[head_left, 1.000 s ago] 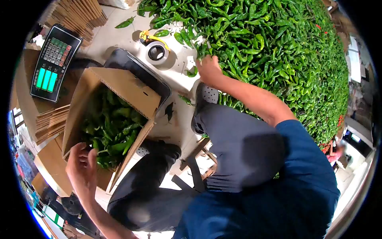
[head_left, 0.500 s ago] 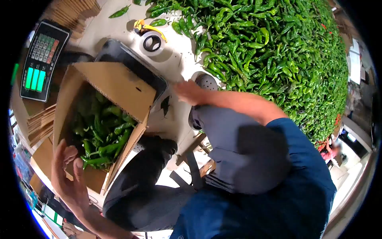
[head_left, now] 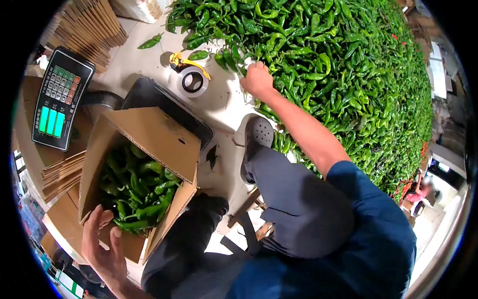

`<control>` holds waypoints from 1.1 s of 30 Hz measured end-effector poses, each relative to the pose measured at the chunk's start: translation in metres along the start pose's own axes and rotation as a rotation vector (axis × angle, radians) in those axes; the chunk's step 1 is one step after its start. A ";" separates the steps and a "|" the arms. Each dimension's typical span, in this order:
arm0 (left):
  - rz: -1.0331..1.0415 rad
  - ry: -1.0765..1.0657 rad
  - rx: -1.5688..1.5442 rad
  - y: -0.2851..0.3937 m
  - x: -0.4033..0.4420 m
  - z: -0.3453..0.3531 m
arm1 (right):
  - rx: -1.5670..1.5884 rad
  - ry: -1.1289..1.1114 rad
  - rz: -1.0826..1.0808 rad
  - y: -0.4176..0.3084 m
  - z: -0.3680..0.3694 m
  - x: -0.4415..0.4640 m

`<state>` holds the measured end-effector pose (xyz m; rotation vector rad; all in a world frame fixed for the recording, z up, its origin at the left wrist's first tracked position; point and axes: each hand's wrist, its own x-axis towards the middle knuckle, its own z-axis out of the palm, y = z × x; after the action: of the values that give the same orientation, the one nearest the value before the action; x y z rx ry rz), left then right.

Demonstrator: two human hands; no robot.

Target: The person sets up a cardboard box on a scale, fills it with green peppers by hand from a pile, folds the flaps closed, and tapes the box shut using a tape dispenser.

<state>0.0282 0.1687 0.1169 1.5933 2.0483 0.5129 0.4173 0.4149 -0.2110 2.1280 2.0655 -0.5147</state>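
Note:
My left hand [head_left: 105, 244] is at the near left edge of a cardboard box [head_left: 154, 132], fingers curved and thumb held apart, with nothing seen between them. Inside the tilted box lie several long green peppers [head_left: 142, 192]. My right hand [head_left: 258, 80] reaches out to the left edge of a big heap of green peppers [head_left: 318, 65]. Its fingers are curled together and point away from me, so whatever they hold is hidden. A few loose peppers [head_left: 198, 55] lie on the floor left of that hand.
A scale display [head_left: 63, 97] with lit green digits stands left of the box, its dark platform [head_left: 172, 107] behind the box. A tape roll [head_left: 193, 82] with a yellow dispenser sits on the floor. Folded cardboard [head_left: 92, 32] is stacked at upper left. Another person [head_left: 420, 194] is far right.
My right hand has moved from the floor beside my shoe up to the pepper heap's edge. The view has shifted; my left hand keeps its place at the box.

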 end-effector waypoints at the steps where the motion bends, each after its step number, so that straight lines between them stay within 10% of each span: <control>1: -0.021 -0.003 -0.007 0.000 0.000 0.001 | -0.012 -0.004 0.043 0.003 0.018 0.011; 17: -0.098 -0.043 -0.128 0.001 0.007 0.002 | -0.238 -0.044 -0.102 -0.006 0.050 -0.001; 23: -0.090 -0.027 -0.187 -0.006 0.005 -0.001 | 0.487 0.035 0.063 0.058 0.011 0.023; 25: -0.078 -0.015 -0.192 -0.002 0.005 -0.005 | 1.361 -0.240 0.174 0.078 -0.033 0.011; 28: -0.060 -0.027 -0.221 0.005 0.003 -0.004 | 1.786 -0.246 0.195 0.083 -0.107 -0.025; 33: 0.049 -0.111 -0.249 0.021 0.007 -0.002 | 2.143 -0.536 -0.383 0.044 -0.175 -0.058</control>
<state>0.0419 0.1803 0.1295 1.4917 1.7907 0.6546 0.4870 0.4148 -0.0344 1.0186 1.1294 -3.7987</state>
